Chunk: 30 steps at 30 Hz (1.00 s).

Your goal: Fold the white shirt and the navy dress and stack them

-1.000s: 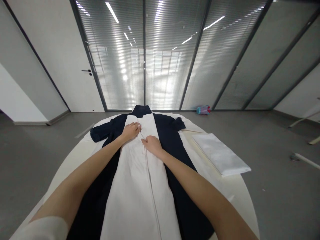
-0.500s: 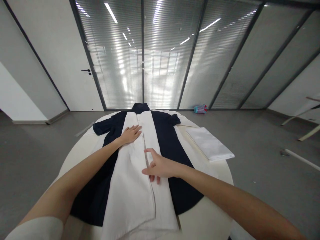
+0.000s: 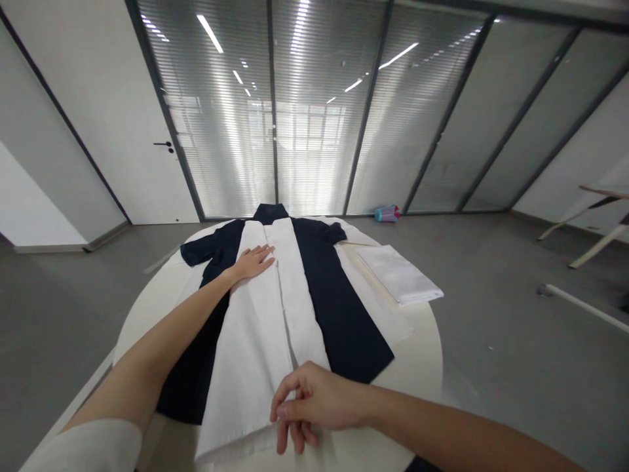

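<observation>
Short-sleeved shirt with navy collar, sleeves and sides and a wide white cloth front [image 3: 250, 367] lies spread, front up, on a round off-white bench [image 3: 425, 367]. Collar at the far end, hem toward the wearer. Cannot tell whether the white is sewn in or laid over the navy. A lengthwise opening edge runs down the middle of the white.

Left hand [image 3: 253, 262] — palm down, flat on the upper part of the white front, fingers a little spread and pointing away and to the right. Left arm reaches long and fairly straight across the navy side; short white sleeve [image 3: 98, 449] at the near end.

Right hand [image 3: 302, 406] over the lower end of the white front, by the hem. Wrist bent, back of the hand up, fingers loosely curled and drooping, thumb tucked near the index finger. Cannot tell whether it pinches or touches cloth. Right forearm enters low from the right, nearly level.

Flat, folded white fabric bundle [image 3: 399, 275] on the bench, right of the shirt — apart from both hands, one corner jutting past the edge.
</observation>
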Each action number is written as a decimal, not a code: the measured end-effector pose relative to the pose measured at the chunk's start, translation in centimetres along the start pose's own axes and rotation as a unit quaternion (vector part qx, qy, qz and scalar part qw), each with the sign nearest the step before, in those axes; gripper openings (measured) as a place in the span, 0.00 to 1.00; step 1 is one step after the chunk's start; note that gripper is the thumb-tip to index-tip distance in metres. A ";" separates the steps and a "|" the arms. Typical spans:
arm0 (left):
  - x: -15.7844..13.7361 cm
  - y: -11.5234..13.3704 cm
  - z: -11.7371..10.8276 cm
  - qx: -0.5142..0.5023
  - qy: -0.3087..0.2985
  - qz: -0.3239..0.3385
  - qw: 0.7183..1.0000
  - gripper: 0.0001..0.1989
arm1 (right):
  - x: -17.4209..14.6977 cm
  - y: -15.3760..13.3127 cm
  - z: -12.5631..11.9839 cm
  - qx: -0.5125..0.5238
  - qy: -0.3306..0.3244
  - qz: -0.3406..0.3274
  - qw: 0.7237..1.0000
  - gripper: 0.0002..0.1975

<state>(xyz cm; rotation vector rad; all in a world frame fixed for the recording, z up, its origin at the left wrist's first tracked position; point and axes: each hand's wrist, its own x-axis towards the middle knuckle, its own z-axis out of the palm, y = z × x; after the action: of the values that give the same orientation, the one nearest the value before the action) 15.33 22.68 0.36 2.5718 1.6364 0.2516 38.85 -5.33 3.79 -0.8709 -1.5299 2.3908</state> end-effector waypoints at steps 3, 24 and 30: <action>0.2 0.2 -0.3 0.001 0.006 0.003 1.000 0.32 | -0.1 0.3 -0.4 0.031 -0.017 0.007 0.999 0.32; -18.6 11.3 -0.6 -0.002 0.044 0.164 0.986 0.34 | -1.7 -2.7 -1.9 -0.663 0.041 -0.263 0.700 0.24; -25.8 14.5 -2.1 -0.039 -0.028 0.281 0.958 0.48 | -5.2 -0.7 -1.5 -0.656 0.046 -0.289 0.696 0.27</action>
<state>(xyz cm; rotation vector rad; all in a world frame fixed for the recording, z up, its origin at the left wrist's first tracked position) 17.18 -6.87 2.29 2.8866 0.8197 0.2663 43.78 -6.09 5.94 -0.4318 -2.8117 0.5337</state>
